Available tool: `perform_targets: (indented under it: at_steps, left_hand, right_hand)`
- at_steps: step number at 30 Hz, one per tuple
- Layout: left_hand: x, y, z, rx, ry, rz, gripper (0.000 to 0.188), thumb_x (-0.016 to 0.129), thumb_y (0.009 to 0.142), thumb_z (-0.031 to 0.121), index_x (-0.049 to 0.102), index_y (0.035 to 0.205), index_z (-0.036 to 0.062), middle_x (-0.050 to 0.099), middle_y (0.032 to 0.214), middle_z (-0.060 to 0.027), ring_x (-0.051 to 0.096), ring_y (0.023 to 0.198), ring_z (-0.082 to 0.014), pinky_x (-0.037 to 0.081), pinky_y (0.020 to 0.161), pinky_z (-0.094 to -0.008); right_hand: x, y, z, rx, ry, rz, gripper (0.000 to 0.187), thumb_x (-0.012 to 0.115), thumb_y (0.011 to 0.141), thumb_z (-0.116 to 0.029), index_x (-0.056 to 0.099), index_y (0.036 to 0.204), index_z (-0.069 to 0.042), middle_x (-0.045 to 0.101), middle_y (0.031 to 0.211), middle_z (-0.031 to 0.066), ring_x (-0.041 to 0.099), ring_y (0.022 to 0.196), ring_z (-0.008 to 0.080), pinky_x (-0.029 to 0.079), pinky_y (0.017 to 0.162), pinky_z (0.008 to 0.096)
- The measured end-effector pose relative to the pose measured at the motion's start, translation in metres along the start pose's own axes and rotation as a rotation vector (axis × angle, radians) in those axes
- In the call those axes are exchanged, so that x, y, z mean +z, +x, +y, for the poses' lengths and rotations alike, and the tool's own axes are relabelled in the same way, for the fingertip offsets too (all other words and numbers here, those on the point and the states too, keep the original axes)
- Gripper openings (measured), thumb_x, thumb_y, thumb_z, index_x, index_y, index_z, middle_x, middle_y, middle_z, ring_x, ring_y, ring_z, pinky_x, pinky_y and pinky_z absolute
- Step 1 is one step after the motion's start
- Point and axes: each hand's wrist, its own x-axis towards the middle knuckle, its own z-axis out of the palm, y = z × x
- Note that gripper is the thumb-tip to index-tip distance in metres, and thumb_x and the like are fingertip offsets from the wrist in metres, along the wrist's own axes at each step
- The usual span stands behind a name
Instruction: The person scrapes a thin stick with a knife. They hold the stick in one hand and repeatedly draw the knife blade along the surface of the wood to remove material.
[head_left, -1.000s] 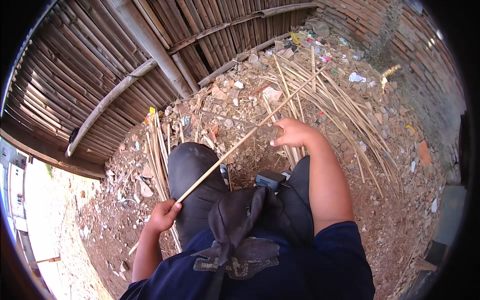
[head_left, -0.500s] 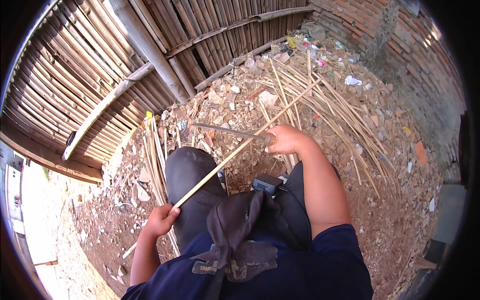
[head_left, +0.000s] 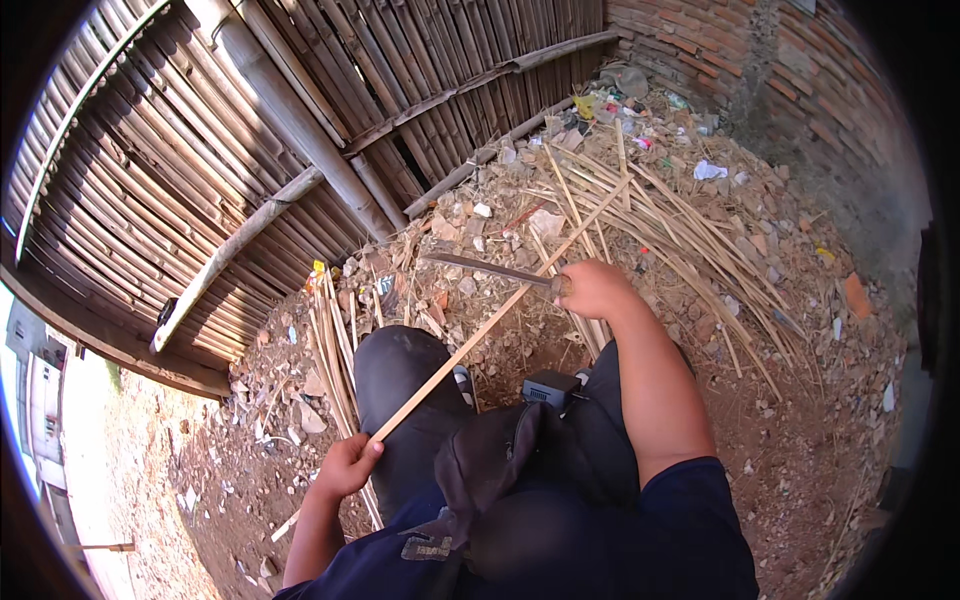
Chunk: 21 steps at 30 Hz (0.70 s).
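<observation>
A long, pale bamboo strip point(head_left: 450, 362) slants across my lap from lower left to upper right. My left hand point(head_left: 345, 468) is closed around its near end, thumb on top, beside my left knee. My right hand point(head_left: 598, 290) grips the handle of a long knife point(head_left: 480, 265), whose dark blade points left. The blade crosses the strip just left of my right fist; whether it touches the strip, I cannot tell. Most of the handle is hidden in my fingers. Beyond the blade, the strip's far end overlaps other strips on the ground.
A loose pile of bamboo strips point(head_left: 690, 255) lies at the right, and a narrower bundle point(head_left: 335, 340) lies by my left knee. A small dark box point(head_left: 550, 387) sits between my legs. A bamboo wall point(head_left: 250, 150) and a brick wall point(head_left: 690, 50) bound the rubble-strewn ground.
The view has swung a little, so everything appears shifted slightly right and down. Both hands keep their grips, with the knife still across the strip at nearly the same spot.
</observation>
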Motion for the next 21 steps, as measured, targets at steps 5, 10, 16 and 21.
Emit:
perform_targets:
  at_steps: [5, 10, 16, 21]
  left_hand:
    - [-0.011, -0.009, 0.012, -0.036, 0.173, -0.032, 0.047, 0.058, 0.103, 0.044, 0.068, 0.095, -0.0013, 0.059, 0.069, -0.0017, 0.053, 0.068, -0.0110, 0.046, 0.062, -0.0343]
    - [-0.010, -0.014, 0.024, 0.058, 0.383, 0.122, 0.045, 0.063, 0.099, 0.042, 0.060, 0.076, 0.0024, 0.060, 0.060, -0.0131, 0.061, 0.056, -0.0304, 0.047, 0.055, -0.0440]
    - [0.005, -0.025, 0.023, 0.178, 0.577, 0.385, 0.035, 0.067, 0.095, 0.034, 0.057, 0.075, 0.0064, 0.062, 0.062, -0.0184, 0.064, 0.061, -0.0427, 0.048, 0.056, -0.0536]
    - [0.013, -0.039, 0.033, 0.083, 0.557, 0.381, 0.031, 0.065, 0.096, 0.030, 0.056, 0.079, 0.0059, 0.064, 0.067, -0.0204, 0.065, 0.065, -0.0439, 0.049, 0.058, -0.0544]
  right_hand:
    - [0.005, 0.005, 0.004, -0.053, -0.028, -0.080, 0.041, 0.080, 0.079, -0.036, 0.072, 0.107, -0.008, 0.071, 0.105, 0.0158, 0.068, 0.103, 0.0358, 0.054, 0.088, 0.0470]
    - [0.004, 0.002, 0.016, -0.046, -0.030, -0.103, 0.043, 0.080, 0.078, -0.037, 0.072, 0.111, -0.009, 0.072, 0.107, 0.0159, 0.068, 0.104, 0.0351, 0.054, 0.088, 0.0468]
    - [0.010, 0.005, 0.022, -0.077, -0.022, -0.112, 0.041, 0.077, 0.077, -0.030, 0.072, 0.113, -0.010, 0.072, 0.107, 0.0168, 0.069, 0.102, 0.0357, 0.056, 0.087, 0.0466]
    - [0.004, 0.001, 0.008, -0.104, -0.028, -0.132, 0.042, 0.075, 0.077, -0.031, 0.071, 0.114, -0.010, 0.072, 0.107, 0.0172, 0.069, 0.102, 0.0360, 0.055, 0.086, 0.0469]
